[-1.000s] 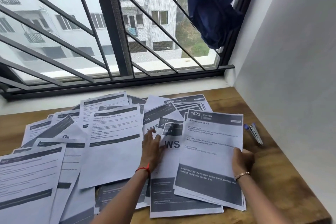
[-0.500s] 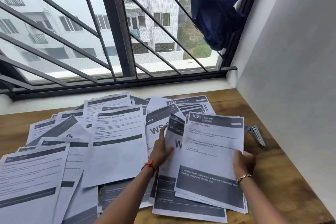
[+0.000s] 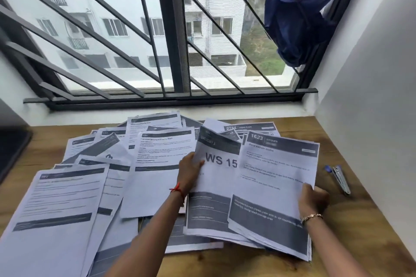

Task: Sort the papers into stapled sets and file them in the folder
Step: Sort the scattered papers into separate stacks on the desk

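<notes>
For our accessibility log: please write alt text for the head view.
A person's left hand grips a sheet marked WS 15 while the right hand holds a 1623 Kitchen sheet, over loose papers spread across a wooden table. A stapler lies to the right.

A second ago our left hand (image 3: pixel 190 171) lay flat on the pile; now it grips the left edge of the WS 15 sheet (image 3: pixel 216 177), which comes up so its Balcony 3 header shows. In our right hand (image 3: pixel 313 198) the 1623 kitchen stack (image 3: pixel 274 186) swings slightly aside.
</notes>
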